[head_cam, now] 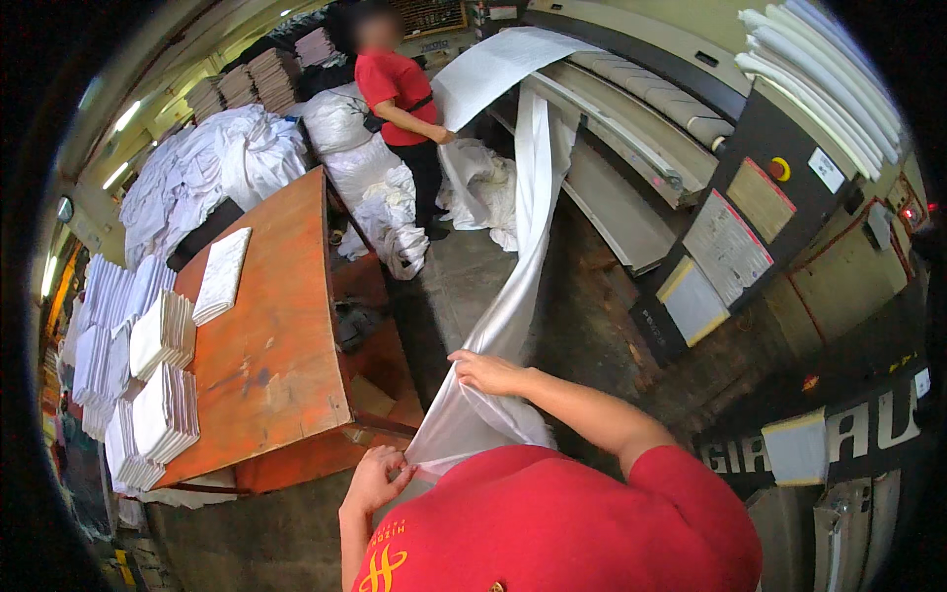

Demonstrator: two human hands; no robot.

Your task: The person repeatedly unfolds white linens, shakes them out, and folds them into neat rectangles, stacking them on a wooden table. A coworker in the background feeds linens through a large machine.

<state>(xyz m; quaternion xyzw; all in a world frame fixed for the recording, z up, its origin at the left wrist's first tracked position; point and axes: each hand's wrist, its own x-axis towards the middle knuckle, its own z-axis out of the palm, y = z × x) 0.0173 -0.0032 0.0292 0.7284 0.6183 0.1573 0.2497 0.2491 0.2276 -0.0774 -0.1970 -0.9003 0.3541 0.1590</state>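
Observation:
A long white cloth [534, 200] hangs from the feed edge of a flatwork ironing machine [629, 118] and runs down, bunched and twisted, to my body. My right hand [484, 372] grips its gathered upper edge. Lower and to the left, my left hand [385, 473] pinches a corner of the same cloth between thumb and fingers. The part between my hands is pulled fairly taut, and a fold sags below my right hand. The cloth's lowest part is hidden behind my chest.
An orange wooden table [274, 355] at left bears folded white linens [166, 414]. A co-worker in a red shirt [399, 96] holds another white sheet [503, 66] at the machine. White linen heaps [214, 163] lie beyond the table. A dark control panel [740, 207] stands at right.

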